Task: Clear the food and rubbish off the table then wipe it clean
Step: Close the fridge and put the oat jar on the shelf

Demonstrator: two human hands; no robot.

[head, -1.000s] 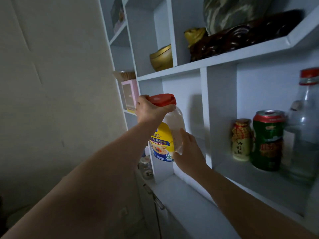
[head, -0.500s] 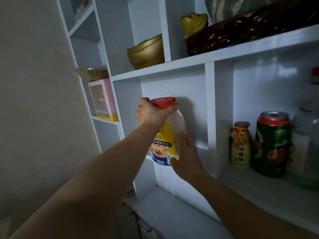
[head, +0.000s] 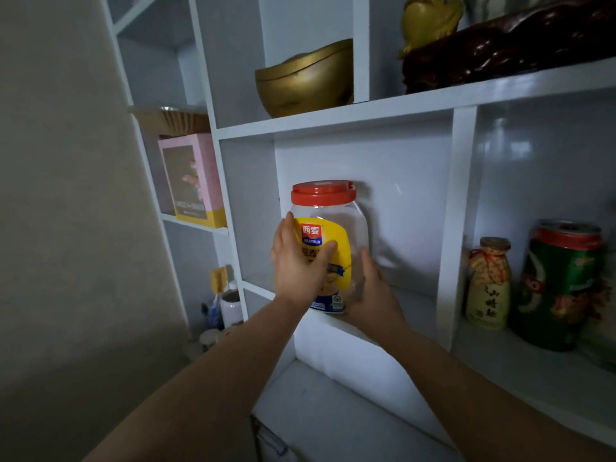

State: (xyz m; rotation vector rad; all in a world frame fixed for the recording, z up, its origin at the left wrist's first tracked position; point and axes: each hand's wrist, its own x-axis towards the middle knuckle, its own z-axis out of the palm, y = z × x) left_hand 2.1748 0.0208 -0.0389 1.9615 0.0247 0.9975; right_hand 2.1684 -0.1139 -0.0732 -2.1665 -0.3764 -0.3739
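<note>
A clear plastic jar [head: 336, 225] with a red lid and a yellow label stands upright at the front edge of a white shelf compartment [head: 413, 295]. My left hand [head: 298, 261] is wrapped around the jar's left side, over the label. My right hand [head: 371, 288] presses against its lower right side. Both hands grip the jar. The table is out of view.
In the compartment to the right stand a small yellow bottle [head: 488, 285] and a green can [head: 560, 285]. A gold bowl [head: 306, 78] and dark carved ornament [head: 506, 45] sit on the shelf above. A pink box [head: 193, 181] is at left, small bottles [head: 230, 305] below it.
My left hand has slid from the red lid down to the jar's label side. The jar has gone deeper into the compartment and now rests on the shelf. The view came closer.
</note>
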